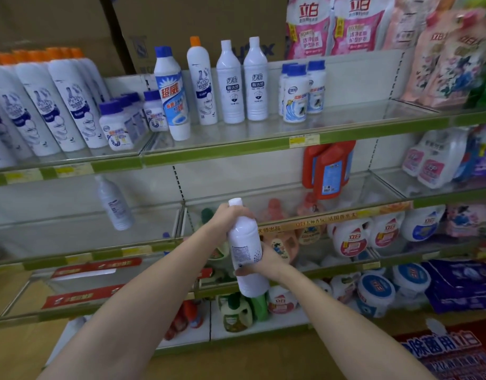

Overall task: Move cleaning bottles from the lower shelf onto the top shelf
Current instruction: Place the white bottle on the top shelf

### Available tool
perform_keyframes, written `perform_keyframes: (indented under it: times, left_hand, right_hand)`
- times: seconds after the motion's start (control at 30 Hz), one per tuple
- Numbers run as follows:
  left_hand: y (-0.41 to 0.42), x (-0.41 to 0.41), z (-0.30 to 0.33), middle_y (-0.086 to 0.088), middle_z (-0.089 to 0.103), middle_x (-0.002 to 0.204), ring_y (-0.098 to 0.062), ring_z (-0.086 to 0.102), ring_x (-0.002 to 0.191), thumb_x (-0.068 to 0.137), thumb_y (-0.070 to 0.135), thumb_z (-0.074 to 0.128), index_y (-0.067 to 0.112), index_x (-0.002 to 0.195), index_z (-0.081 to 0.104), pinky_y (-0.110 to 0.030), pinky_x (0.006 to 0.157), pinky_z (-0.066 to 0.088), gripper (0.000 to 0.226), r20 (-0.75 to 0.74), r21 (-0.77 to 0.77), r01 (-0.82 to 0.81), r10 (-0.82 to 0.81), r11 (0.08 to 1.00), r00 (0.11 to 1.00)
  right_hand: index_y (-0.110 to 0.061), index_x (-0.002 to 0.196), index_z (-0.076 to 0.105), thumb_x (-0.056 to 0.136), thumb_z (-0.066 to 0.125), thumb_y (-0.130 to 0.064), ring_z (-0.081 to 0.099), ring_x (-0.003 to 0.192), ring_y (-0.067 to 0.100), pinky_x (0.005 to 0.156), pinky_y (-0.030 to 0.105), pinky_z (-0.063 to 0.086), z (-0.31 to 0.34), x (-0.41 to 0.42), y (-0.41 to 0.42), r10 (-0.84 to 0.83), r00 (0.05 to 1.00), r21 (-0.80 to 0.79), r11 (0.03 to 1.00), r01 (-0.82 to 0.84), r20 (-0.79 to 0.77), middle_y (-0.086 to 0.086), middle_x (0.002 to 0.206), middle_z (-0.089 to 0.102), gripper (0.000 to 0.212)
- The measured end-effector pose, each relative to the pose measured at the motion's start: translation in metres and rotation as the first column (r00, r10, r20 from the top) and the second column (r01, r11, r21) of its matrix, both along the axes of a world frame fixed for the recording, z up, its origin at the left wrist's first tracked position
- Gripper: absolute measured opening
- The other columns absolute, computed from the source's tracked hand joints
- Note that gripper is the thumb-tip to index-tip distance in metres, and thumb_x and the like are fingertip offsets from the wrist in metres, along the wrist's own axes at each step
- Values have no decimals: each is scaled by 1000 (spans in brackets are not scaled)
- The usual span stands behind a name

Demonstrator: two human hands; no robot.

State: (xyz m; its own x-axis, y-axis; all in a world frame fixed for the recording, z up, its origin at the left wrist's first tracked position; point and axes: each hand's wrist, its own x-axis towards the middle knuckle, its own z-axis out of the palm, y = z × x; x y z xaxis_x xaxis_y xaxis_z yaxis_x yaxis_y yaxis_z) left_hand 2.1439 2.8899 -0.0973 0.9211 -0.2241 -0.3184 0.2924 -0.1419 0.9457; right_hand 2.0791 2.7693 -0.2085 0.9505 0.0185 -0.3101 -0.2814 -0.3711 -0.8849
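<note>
A shop aisle: tiered glass shelves with green front rails [236, 145] and yellow price tags [304, 140] hang on a white slotted metal back panel [346, 78]. Brown cardboard boxes [181, 23] stand behind the top tier. The tan floor [17, 346] shows lower left, with a red printed floor mat [450, 352] lower right. Lighting is soft and even.

We see both bare forearms reaching forward and upward, converging at centre. Our left hand [227, 215] curls its fingers round the neck of a white bottle [246, 245]; our right hand [266, 260] wraps the bottle's lower body from the right side, wrist bent slightly inward.
</note>
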Motion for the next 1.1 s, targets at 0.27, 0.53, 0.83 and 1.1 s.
perform_keyframes:
  times: [0.27, 0.53, 0.83, 1.1]
  left_hand:
    - [14, 37, -34, -14, 67, 101, -32, 69, 91, 35, 48, 79, 6, 112, 57, -52, 87, 57, 91, -6, 17, -354, 354, 935, 935]
    - [20, -3, 14, -11, 69, 80, -24, 65, 64, 72, 12, 78, 5, 94, 63, -31, 64, 55, 28, 4, -14, -104, 104, 994, 995]
    - [2, 10, 7, -11, 72, 92, -31, 70, 88, 68, 41, 77, 16, 88, 64, -48, 89, 57, 35, 171, 47, -286, 275, 957, 946]
    - [3, 18, 34, -6, 60, 67, -25, 55, 65, 69, 16, 76, 12, 68, 63, -34, 65, 44, 14, 193, -108, -358, 373, 927, 907]
  right_hand:
    - [-22, 112, 39, 46, 89, -65, 57, 105, 24, 89, 43, 51, 14, 0, 44, -273, 936, -336, 880, 337, 224, -1, 114, 55, 92]
    - [-37, 117, 57, 45, 98, -47, 64, 103, 8, 97, 45, 52, 28, 10, 17, 15, 990, 14, 1000, -17, 142, -15, 107, 70, 84]
    - [-20, 109, 41, 58, 95, -36, 58, 81, 2, 60, 24, 43, 32, 6, 42, -279, 934, 66, 960, 271, 223, -14, 93, 59, 76]
    - [-27, 125, 40, 41, 98, -53, 62, 109, 15, 96, 47, 53, 54, 28, 21, -66, 973, 56, 997, 55, 221, -9, 116, 63, 106]
